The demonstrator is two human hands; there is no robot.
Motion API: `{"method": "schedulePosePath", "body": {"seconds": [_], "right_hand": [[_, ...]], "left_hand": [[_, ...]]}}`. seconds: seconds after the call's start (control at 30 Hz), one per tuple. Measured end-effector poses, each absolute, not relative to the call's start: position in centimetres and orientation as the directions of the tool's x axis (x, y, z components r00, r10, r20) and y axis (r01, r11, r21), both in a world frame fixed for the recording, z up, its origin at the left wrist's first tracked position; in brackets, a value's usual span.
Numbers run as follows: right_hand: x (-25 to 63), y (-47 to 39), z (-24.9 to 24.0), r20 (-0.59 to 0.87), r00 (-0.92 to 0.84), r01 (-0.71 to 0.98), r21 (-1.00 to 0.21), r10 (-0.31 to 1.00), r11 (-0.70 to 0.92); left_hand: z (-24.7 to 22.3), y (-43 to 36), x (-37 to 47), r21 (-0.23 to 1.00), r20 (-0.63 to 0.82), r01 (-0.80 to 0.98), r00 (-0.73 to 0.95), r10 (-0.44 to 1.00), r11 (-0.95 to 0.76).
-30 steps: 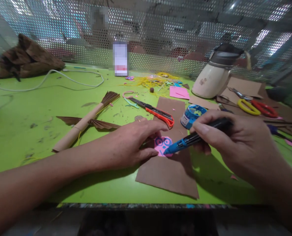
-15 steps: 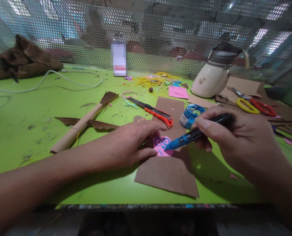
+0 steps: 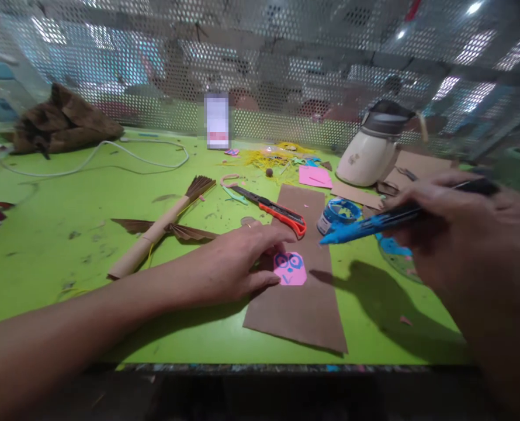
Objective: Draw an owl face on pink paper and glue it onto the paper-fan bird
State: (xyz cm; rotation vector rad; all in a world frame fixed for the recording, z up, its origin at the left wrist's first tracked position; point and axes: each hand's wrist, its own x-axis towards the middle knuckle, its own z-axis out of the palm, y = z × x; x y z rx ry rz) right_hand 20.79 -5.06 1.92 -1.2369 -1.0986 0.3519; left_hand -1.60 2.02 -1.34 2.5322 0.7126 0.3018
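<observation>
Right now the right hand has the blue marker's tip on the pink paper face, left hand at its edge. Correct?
No, head view shows the right hand holding the blue marker with its tip off the pink paper face. Left hand at its edge: correct.

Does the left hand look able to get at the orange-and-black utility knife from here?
Probably yes: the orange-and-black utility knife lies just beyond the left hand, with nothing visible between. Its thumb is at the edge of the pink paper face, so reaching may mean leaving that unsteadied.
</observation>
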Motion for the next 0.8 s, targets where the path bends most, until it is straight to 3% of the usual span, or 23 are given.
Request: {"method": "schedulePosePath", "body": {"seconds": [0.13, 0.27, 0.6, 0.8], "right_hand": [[21.5, -3.8, 4.1, 0.471, 0.741, 0.308, -0.872, 0.478, 0.381], [23.8, -2.5, 3.0, 0.623, 0.681, 0.447, -0.770, 0.385, 0.454], [25.2, -1.6, 0.7, 0.602, 0.506, 0.615, -0.754, 0.618, 0.231], [24.8, -0.2, -0.7, 0.519, 0.235, 0.753, -0.632, 0.822, 0.184]], "left_hand": [[-1.1, 2.0, -1.7, 0.529, 0.064, 0.441, 0.831, 0.552, -0.725], [-1.3, 2.1, -1.8, 0.543, 0.055, 0.448, 0.825, 0.562, -0.710], [-1.1, 2.1, -1.9, 0.536, 0.071, 0.432, 0.833, 0.548, -0.725], [-1.2, 2.1, -1.8, 0.529, 0.075, 0.426, 0.838, 0.541, -0.734]]}}
